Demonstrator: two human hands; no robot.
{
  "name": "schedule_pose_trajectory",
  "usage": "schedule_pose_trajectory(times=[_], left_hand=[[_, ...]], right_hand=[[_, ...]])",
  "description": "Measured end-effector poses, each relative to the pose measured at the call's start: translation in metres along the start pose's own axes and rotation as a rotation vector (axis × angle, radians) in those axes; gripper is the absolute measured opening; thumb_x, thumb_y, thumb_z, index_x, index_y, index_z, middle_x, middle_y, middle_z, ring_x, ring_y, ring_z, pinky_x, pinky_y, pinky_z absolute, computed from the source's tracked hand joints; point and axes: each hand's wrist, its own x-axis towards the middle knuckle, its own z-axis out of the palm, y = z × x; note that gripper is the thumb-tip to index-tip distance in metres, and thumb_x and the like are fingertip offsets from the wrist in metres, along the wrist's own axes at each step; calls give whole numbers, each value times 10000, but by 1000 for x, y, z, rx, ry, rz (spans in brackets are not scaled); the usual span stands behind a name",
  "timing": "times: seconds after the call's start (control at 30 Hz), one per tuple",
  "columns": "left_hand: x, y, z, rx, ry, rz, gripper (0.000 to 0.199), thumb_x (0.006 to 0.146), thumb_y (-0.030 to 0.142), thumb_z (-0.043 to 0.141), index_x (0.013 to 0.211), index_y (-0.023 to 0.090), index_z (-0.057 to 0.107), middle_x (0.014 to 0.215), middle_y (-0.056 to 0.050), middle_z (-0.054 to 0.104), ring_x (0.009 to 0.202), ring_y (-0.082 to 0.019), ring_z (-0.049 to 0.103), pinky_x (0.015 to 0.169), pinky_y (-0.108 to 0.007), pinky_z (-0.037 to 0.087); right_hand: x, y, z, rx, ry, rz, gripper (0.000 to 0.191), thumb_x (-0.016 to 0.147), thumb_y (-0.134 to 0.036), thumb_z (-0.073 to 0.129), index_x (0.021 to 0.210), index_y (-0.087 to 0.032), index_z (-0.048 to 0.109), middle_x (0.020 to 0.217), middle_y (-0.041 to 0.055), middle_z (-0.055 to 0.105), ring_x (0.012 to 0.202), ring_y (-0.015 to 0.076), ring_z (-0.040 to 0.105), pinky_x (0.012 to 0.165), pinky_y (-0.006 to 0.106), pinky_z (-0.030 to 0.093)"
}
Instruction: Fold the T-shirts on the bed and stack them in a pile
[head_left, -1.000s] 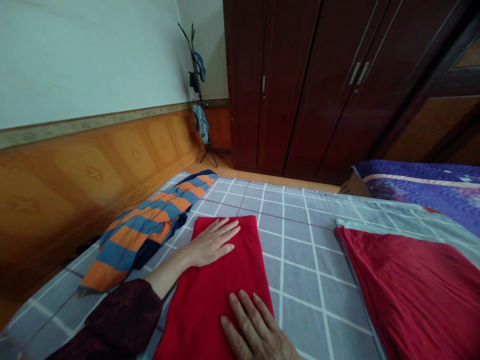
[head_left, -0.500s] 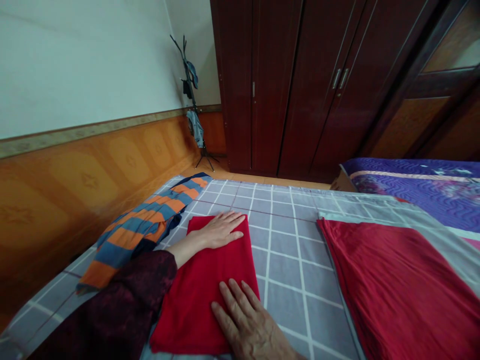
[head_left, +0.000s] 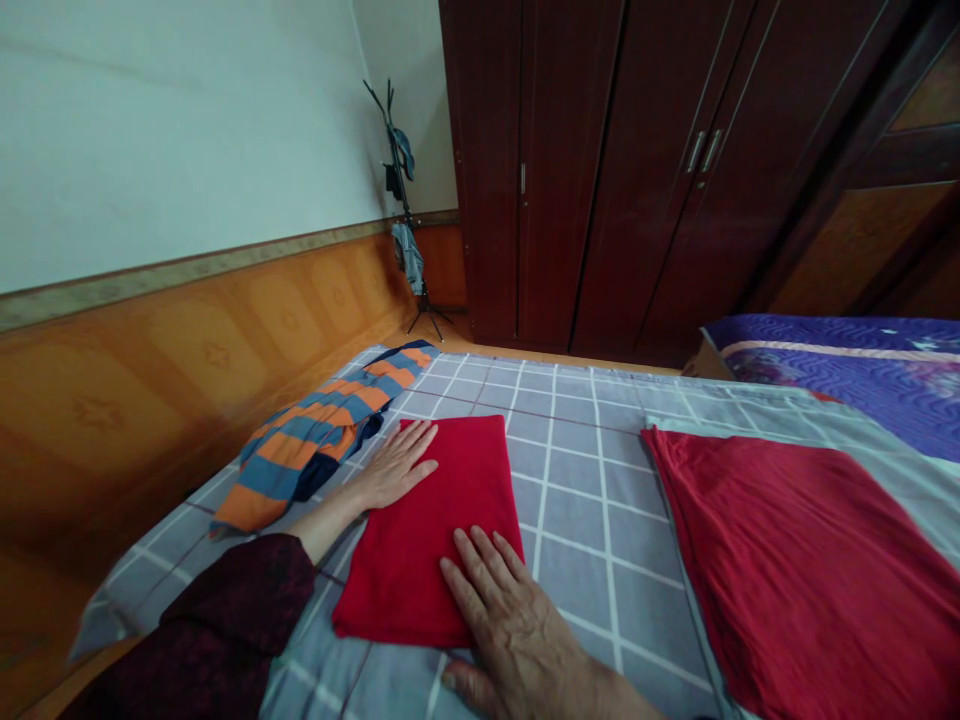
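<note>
A folded red cloth [head_left: 450, 500] lies flat on the grey checked bedsheet [head_left: 570, 480]. My left hand [head_left: 394, 468] rests on its upper left edge, fingers spread and pointing away. On the lower right part of the same cloth lies my right hand [head_left: 510, 610], palm down with the fingers apart and the thumb off the near edge. Neither hand grips anything.
An orange and blue striped garment [head_left: 315, 430] lies along the bed's left side. At right is a larger red cloth [head_left: 795, 550]. Beyond the bed stand a dark wardrobe [head_left: 555, 180] and a coat rack [head_left: 409, 210]; a purple bedspread [head_left: 847, 350] is at the far right.
My left hand has slid from the upper middle of the red cloth to its left edge. My right hand stays on the lower right part, its thumb now showing. The view has shifted slightly.
</note>
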Motion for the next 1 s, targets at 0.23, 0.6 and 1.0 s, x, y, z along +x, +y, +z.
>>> schedule_pose_trajectory(times=[0.23, 0.6, 1.0], left_hand=[[-49, 18, -11, -48, -22, 114, 617, 970, 486, 242, 1492, 196, 84, 1557, -72, 83, 1429, -184, 51, 1156, -410, 137], [-108, 43, -2, -54, -39, 175, 667, 955, 484, 336, 1488, 268, -1, 1559, -38, 61, 1426, -235, 80, 1155, -438, 180], [-145, 53, -1, 26, -16, 119, 740, 923, 332, 451, 1482, 299, -33, 1551, -35, 85, 1409, -287, 164, 1125, -509, 241]], right_hand=[[4, -7, -13, 59, -83, 53, 674, 896, -518, 454, 1464, -211, 261, 1511, 144, 186, 1387, 323, 140, 1097, 531, 251], [1, -11, -12, 23, -52, 99, 745, 845, -513, 550, 1451, -162, 295, 1509, 193, 143, 1387, 365, 81, 1072, 572, 256], [-1, -17, -22, 84, -79, 8, 523, 920, -497, 412, 1358, -213, 438, 1508, 132, 257, 1381, 310, 214, 1105, 486, 257]])
